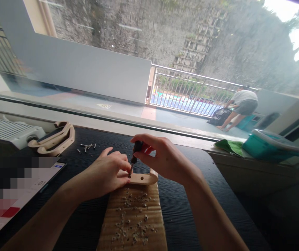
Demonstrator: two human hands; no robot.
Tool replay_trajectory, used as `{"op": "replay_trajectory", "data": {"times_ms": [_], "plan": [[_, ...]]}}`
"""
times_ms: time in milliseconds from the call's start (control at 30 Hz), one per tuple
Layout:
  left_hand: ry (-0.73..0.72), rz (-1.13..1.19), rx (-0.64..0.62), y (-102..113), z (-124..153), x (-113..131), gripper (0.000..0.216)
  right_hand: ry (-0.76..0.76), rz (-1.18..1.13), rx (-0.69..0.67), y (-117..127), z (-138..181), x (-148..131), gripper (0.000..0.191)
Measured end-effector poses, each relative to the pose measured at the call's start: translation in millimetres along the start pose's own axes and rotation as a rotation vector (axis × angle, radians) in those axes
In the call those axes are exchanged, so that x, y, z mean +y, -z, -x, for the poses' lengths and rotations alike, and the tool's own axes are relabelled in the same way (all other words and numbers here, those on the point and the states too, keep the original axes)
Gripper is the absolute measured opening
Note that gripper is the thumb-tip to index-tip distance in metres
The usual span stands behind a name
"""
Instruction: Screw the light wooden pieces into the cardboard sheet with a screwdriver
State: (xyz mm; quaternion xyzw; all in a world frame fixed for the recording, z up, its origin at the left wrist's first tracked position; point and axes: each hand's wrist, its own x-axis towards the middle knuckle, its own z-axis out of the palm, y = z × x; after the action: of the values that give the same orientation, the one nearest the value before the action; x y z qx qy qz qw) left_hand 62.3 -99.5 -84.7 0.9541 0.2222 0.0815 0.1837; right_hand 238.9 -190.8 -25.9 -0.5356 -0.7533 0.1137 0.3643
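Note:
My right hand point(162, 153) is closed around the dark handle of a screwdriver point(134, 159), which tilts slightly with its tip down. The tip meets a pale wooden piece point(149, 179), curved up at its right end, with a round hole near that end. My left hand point(110, 172) pinches the wooden piece beside the tip; its fingers hide the left part of the piece and whatever lies under the tip. Beneath the piece is a corrugated cardboard block point(136, 219), pitted with several holes.
Several screws point(86, 147) lie loose on the black table point(186, 209). More curved wooden pieces point(56, 139) rest at the back left, near a white slatted object point(8, 130). A teal box point(267, 146) and green cloth point(229, 146) sit on the sill. Behind the window, a person point(245, 101) bends over a black bag.

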Motion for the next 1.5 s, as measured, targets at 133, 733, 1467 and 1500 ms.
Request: {"op": "replay_trajectory", "data": {"times_ms": [133, 733, 1467, 1500], "plan": [[0.012, 0.005, -0.018, 0.9, -0.3, -0.2, 0.013, 0.042, 0.026, 0.011, 0.7, 1.0, -0.8, 0.032], [0.022, -0.009, -0.005, -1.0, -0.3, -0.4, 0.015, 0.082, -0.003, 0.029, -1.4, 1.4, -2.3, 0.033], [0.017, -0.007, 0.039, -1.3, -0.8, 0.8, 0.018, 0.055, -0.059, 0.049, -1.3, -0.9, -4.0, 0.028], [0.021, -0.012, 0.033, -1.2, -1.0, 0.9, 0.019, 0.056, -0.06, 0.055, -1.9, -1.1, -3.9, 0.029]]}}
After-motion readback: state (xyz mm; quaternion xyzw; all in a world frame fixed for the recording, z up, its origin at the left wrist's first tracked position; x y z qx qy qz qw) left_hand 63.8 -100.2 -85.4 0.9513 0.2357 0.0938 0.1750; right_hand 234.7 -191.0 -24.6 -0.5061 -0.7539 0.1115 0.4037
